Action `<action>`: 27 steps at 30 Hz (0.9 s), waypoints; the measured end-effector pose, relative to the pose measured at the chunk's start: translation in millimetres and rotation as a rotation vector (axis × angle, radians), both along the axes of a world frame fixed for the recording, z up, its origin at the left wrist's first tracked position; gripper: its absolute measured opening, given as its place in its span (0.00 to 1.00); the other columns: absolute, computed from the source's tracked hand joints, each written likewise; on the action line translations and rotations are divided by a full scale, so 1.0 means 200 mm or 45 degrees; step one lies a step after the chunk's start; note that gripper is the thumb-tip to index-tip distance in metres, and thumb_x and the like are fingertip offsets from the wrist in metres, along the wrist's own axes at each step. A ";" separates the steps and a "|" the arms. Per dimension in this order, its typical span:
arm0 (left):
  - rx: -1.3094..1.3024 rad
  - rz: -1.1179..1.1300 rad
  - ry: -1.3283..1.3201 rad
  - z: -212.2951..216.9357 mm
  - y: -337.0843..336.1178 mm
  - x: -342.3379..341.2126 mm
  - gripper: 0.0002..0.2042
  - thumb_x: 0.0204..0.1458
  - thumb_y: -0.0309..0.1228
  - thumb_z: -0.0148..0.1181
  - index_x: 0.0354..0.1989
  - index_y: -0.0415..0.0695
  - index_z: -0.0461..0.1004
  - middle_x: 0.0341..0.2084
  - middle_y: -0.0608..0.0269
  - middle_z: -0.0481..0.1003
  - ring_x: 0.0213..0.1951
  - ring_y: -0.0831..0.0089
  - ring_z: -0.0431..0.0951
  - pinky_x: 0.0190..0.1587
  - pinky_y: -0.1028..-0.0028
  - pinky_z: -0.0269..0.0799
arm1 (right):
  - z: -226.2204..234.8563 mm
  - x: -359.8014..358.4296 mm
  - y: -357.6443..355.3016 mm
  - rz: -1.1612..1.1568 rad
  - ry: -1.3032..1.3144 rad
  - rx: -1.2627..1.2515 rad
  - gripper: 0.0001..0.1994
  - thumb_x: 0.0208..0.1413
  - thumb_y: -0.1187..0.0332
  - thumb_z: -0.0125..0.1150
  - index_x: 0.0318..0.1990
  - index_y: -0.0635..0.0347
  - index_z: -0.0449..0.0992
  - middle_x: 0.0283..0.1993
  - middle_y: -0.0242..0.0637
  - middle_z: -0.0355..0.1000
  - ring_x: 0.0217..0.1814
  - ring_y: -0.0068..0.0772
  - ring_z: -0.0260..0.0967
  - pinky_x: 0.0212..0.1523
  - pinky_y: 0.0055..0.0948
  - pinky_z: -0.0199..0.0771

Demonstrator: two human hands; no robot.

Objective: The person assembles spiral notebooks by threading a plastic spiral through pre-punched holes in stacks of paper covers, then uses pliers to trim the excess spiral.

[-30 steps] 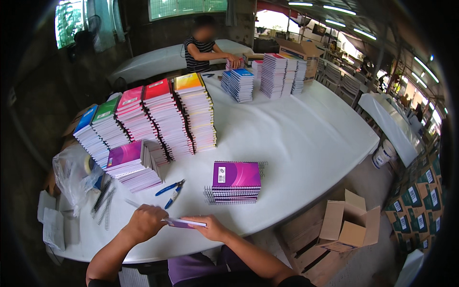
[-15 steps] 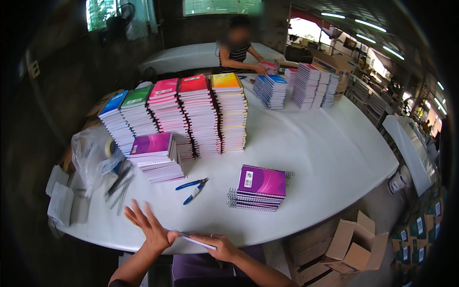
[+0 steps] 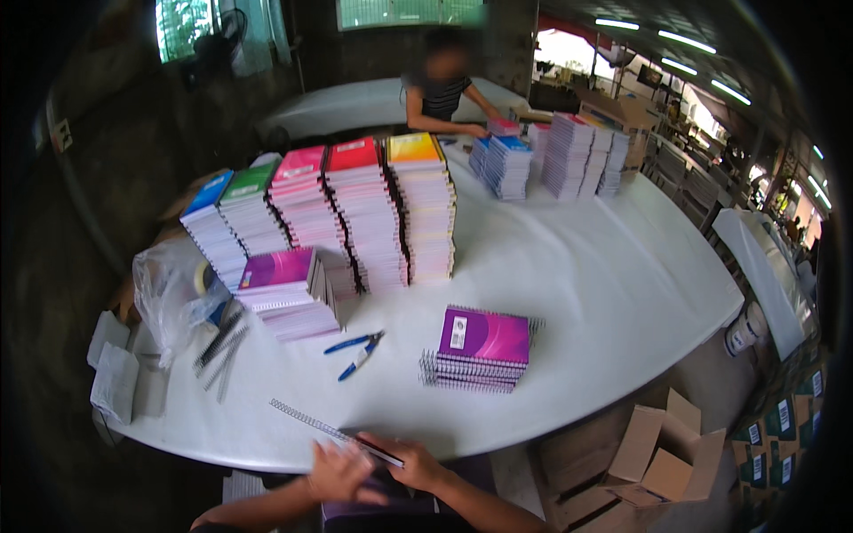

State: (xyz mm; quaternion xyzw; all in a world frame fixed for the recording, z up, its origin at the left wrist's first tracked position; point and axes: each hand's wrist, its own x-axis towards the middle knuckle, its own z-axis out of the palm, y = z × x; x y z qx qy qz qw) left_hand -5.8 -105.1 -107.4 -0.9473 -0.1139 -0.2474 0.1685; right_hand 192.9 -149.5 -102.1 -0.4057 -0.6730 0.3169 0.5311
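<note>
1. At the near edge of the surface (image 3: 604,266), your right hand (image 3: 418,465) has its grip clamped on a thin notebook (image 3: 386,452), seen nearly edge-on.
2. From the notebook's left end, a wire coil (image 3: 302,416) stretches away from you and to the left. Its long axis runs roughly in line with the notebook's visible edge; how far its near end reaches into the notebook, you cannot tell.
3. Your left hand (image 3: 340,473) is nearer to the coil's free length, just below it and beside the notebook. It is blurred, so whether that grip is apart or pinched together cannot be told.
4. Beyond both hands lie blue-handled pliers (image 3: 359,360); ahead to the right sits a stack of purple notebooks (image 3: 484,336), with wire ends (image 3: 536,328) poking out at its sides.
</note>
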 end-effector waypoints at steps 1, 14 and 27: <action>-0.126 -0.002 0.014 -0.02 -0.03 0.00 0.51 0.41 0.68 0.46 0.55 0.24 0.55 0.51 0.22 0.56 0.52 0.26 0.57 0.50 0.33 0.50 | 0.02 0.00 0.01 0.017 -0.103 0.129 0.27 0.46 0.80 0.54 0.57 0.51 0.65 0.50 0.40 0.70 0.45 0.47 0.71 0.45 0.35 0.73; -0.453 -0.057 -0.285 -0.07 0.03 0.21 0.49 0.40 0.68 0.46 0.56 0.31 0.57 0.56 0.30 0.54 0.56 0.29 0.54 0.54 0.40 0.48 | -0.05 0.01 0.08 -0.043 0.025 -0.148 0.20 0.47 0.77 0.56 0.50 0.53 0.71 0.44 0.42 0.73 0.43 0.46 0.71 0.43 0.36 0.72; -0.549 0.067 -0.083 0.37 0.10 0.33 0.19 0.42 0.32 0.62 0.46 0.46 0.72 0.45 0.64 0.71 0.50 0.68 0.70 0.55 0.65 0.60 | -0.06 0.02 0.14 -0.013 0.149 -0.231 0.13 0.45 0.75 0.55 0.42 0.65 0.72 0.40 0.49 0.72 0.42 0.50 0.71 0.38 0.34 0.72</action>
